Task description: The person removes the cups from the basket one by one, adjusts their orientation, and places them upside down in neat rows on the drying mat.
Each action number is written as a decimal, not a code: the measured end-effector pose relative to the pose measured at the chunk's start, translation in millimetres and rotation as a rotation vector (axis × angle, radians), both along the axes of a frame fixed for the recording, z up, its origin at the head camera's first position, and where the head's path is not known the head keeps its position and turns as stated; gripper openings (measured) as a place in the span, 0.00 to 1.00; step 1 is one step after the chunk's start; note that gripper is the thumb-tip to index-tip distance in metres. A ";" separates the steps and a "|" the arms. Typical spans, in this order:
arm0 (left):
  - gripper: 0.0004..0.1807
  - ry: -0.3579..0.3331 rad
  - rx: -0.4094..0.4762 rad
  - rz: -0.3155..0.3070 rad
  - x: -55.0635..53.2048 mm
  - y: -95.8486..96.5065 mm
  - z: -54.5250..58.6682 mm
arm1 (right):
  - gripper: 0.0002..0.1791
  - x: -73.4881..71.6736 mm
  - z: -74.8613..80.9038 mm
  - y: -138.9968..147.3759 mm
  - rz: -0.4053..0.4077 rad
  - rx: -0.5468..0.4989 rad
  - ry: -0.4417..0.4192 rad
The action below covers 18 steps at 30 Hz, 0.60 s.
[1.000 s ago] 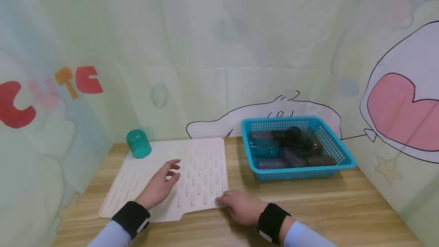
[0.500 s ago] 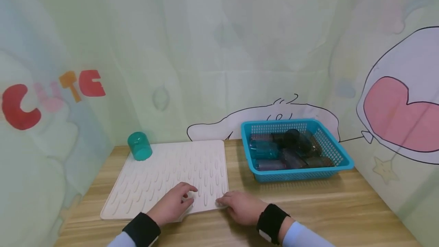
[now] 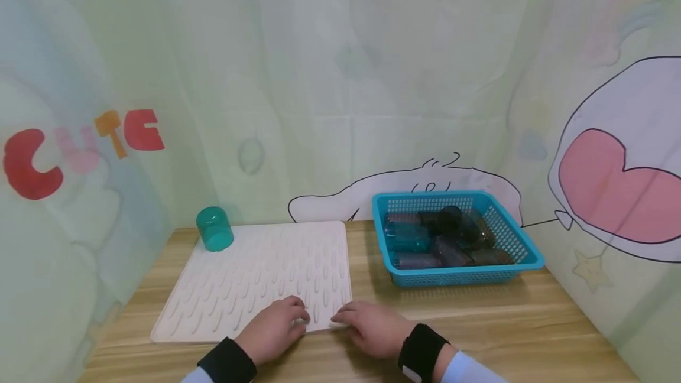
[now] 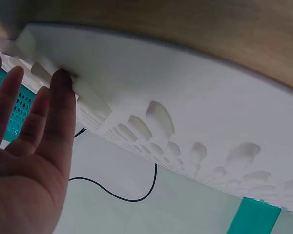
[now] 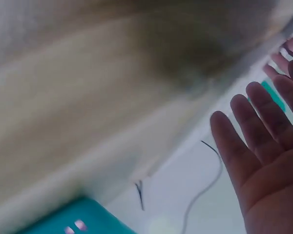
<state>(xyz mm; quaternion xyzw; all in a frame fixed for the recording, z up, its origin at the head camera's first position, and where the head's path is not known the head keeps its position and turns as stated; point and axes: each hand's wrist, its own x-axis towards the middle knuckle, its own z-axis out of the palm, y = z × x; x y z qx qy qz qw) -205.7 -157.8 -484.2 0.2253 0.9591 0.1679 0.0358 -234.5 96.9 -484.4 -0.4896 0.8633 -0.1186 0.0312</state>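
A white ridged mat (image 3: 255, 276) lies flat on the table, its raised ovals in rows. My left hand (image 3: 276, 331) rests over its front edge, right of the middle, fingers slightly bent. In the left wrist view a fingertip of the left hand (image 4: 29, 151) touches a ridge of the mat. My right hand (image 3: 379, 328) is at the mat's front right corner, fingertips right at the edge. The right wrist view shows the fingers of the right hand (image 5: 273, 170) extended. A teal tumbler (image 3: 215, 229) stands upside down at the mat's back left corner.
To the back right, a blue plastic basket (image 3: 452, 279) holds several see-through tumblers, dark ones and a teal one (image 3: 407, 236). The wooden table (image 3: 479, 318) meets a printed cloth backdrop (image 3: 298, 87) at the back and both sides.
My left hand has come from above the middle of the mat toward its front edge, closer to the right hand. The right hand has stayed at the corner.
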 end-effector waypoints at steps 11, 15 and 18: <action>0.04 0.027 -0.044 -0.020 2.2 0.2 2.3 | 0.17 -4.2 64.2 25.5 -0.062 -0.136 0.193; 0.05 0.028 -0.054 -0.025 2.7 1.6 -0.3 | 0.18 -20.7 81.5 50.3 -0.166 -0.140 0.310; 0.05 0.035 -0.062 -0.037 2.5 2.3 -1.9 | 0.20 -37.2 89.2 73.7 -0.267 -0.155 0.369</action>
